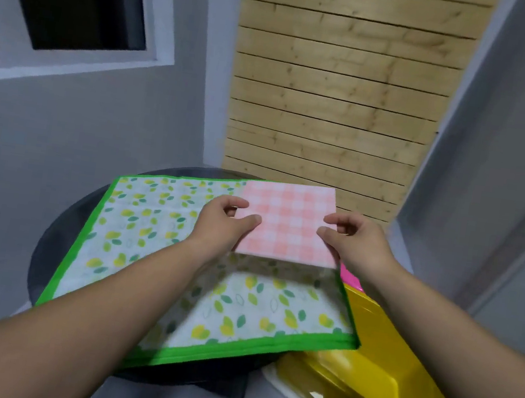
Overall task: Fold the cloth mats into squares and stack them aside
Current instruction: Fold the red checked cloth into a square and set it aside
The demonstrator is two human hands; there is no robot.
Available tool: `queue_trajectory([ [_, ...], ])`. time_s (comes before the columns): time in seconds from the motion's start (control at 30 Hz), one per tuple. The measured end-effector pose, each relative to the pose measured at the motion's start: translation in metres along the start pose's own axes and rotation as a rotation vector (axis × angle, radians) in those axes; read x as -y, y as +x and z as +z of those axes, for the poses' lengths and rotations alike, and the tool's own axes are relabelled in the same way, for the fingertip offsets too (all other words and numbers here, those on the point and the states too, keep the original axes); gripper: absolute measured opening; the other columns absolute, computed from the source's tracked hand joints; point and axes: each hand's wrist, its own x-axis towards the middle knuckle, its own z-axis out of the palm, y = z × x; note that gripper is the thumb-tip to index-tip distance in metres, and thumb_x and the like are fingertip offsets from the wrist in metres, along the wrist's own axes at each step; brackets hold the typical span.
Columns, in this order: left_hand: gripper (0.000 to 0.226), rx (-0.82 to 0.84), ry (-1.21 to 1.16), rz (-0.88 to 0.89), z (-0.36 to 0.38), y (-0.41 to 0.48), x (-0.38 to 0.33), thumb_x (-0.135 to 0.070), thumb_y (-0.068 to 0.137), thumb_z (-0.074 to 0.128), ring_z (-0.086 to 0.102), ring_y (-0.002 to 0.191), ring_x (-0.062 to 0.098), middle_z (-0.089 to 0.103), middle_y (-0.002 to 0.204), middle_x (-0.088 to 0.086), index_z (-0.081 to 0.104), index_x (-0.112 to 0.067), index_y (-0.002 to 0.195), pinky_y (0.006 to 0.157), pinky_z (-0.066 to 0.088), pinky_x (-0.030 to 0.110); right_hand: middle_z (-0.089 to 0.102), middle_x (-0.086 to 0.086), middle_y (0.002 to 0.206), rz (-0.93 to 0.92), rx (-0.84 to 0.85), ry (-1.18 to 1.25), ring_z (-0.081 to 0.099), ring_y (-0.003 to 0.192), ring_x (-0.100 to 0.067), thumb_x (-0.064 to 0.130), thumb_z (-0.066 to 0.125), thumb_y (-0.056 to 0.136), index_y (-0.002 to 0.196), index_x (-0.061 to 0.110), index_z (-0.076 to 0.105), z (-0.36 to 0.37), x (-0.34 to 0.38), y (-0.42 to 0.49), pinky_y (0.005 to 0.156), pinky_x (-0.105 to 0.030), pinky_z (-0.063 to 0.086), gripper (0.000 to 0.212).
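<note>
**Folded pink mat held over the leaf mat**

Both hands held the pink checked mat [288,222], already folded into a square. The left hand [227,224] pinched its left edge and the right hand [354,242] pinched its right edge, thumbs on top. The near edge was raised, casting a shadow on the green-bordered leaf mat [135,231] spread flat across the round dark table [48,246].

The folded layers were probably kept together only by those two pinches, so letting go of one side early could let the square fall open. The leaf mat's near right corner hung past the table over a yellow plastic bin [374,376]; a brushing forearm might drag it off.
</note>
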Motion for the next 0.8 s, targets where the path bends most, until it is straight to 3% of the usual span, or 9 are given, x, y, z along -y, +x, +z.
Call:
queue_trajectory([
  [0.1,0.056,0.078,-0.071,-0.044,0.047,0.002,-0.010,-0.019,0.079,0.084,0.071,0.089,0.023,0.068,0.102,0.005,0.052,-0.017,0.125,0.084,0.058,0.037,0.049,0.002,0.067,-0.005,-0.090,0.043,0.050,0.043,0.000,0.003,0.071,0.086,0.104,0.008,0.066,-0.043,-0.001,0.002,0.038,-0.015,0.039,0.019],
  [0.2,0.063,0.137,-0.086,-0.054,0.094,0.012,-0.016,-0.017,0.080,0.083,0.071,0.094,0.026,0.070,0.109,0.010,0.045,-0.014,0.131,0.089,0.057,0.040,0.064,0.001,0.080,0.016,-0.150,0.073,0.065,0.064,-0.008,0.007,0.070,0.088,0.112,0.012,0.065,-0.082,-0.016,0.013,0.044,-0.022,0.048,0.026],
  [0.37,0.052,0.180,-0.045,-0.038,0.174,0.042,-0.014,-0.014,0.077,0.085,0.072,0.088,0.024,0.073,0.102,0.010,0.056,-0.008,0.120,0.085,0.059,0.042,0.068,-0.002,0.080,0.063,-0.261,0.140,0.068,0.058,-0.007,0.005,0.070,0.088,0.117,0.012,0.058,-0.135,-0.057,0.045,0.041,-0.020,0.046,0.032],
  [0.5,0.046,0.221,-0.011,-0.026,0.237,0.072,-0.003,-0.012,0.080,0.083,0.069,0.083,0.018,0.072,0.102,0.005,0.056,-0.011,0.117,0.071,0.058,0.030,0.072,-0.011,0.092,0.130,-0.346,0.226,0.071,0.061,-0.012,0.005,0.073,0.085,0.120,0.007,0.057,-0.169,-0.100,0.084,0.047,-0.024,0.052,0.039],
  [0.57,0.044,0.253,-0.023,-0.070,0.265,0.087,0.005,-0.014,0.083,0.080,0.070,0.089,0.022,0.071,0.108,0.007,0.055,-0.010,0.118,0.071,0.060,0.036,0.072,-0.010,0.094,0.160,-0.383,0.233,0.070,0.065,-0.015,0.006,0.073,0.084,0.115,0.005,0.061,-0.182,-0.121,0.105,0.049,-0.025,0.053,0.033],
  [0.7,0.042,0.277,0.010,-0.138,0.319,0.119,0.033,-0.017,0.085,0.078,0.068,0.094,0.027,0.065,0.106,0.004,0.053,-0.011,0.118,0.085,0.059,0.046,0.072,-0.011,0.092,0.226,-0.401,0.212,0.070,0.063,-0.016,0.007,0.073,0.085,0.110,-0.001,0.064,-0.198,-0.165,0.148,0.046,-0.023,0.051,0.028],
  [0.8,0.055,0.261,0.063,-0.183,0.350,0.137,0.059,-0.018,0.083,0.081,0.066,0.104,0.034,0.064,0.119,0.010,0.051,-0.008,0.128,0.092,0.056,0.052,0.071,-0.010,0.092,0.268,-0.412,0.184,0.069,0.063,-0.016,0.005,0.072,0.085,0.109,-0.001,0.065,-0.201,-0.200,0.176,0.043,-0.022,0.050,0.026],
])
